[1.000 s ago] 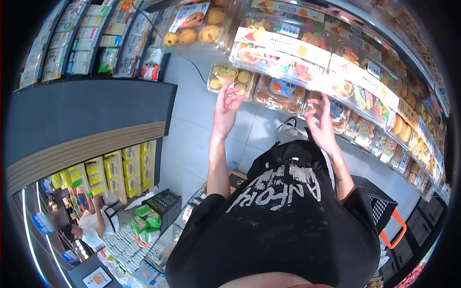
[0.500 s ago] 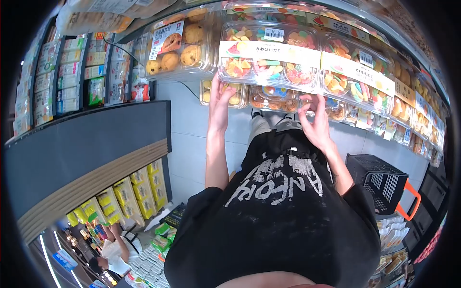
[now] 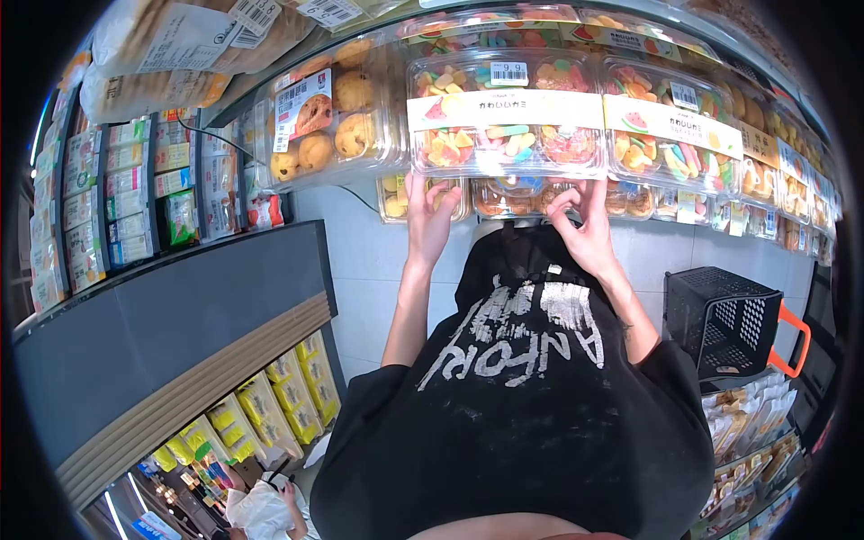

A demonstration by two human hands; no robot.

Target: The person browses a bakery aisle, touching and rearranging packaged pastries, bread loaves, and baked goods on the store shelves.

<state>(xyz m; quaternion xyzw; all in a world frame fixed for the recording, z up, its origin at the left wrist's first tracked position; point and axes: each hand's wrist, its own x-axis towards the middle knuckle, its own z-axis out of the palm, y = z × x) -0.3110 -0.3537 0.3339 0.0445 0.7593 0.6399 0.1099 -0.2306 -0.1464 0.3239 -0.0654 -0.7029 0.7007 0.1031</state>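
A clear plastic box of colourful gummy candy with a white paper band stands at the front of the shelf. My left hand is at its lower left corner, fingertips partly under the edge. At its lower right corner is my right hand, with thumb and fingers bent and a fingertip at the edge. A second candy box is just to the right. Left of the first one sits a box of round cookies. Below, a box of yellow pastries shows partly behind my left hand.
A black basket with an orange handle is at the right. Packets fill a rack at the left, above a dark counter panel. Yellow packages hang lower left, near another person in white. Bagged bread lies upper left.
The view has shifted so the candy boxes face me more squarely. Both hands have come up to the lower corners of the front candy box. The black basket shows more fully.
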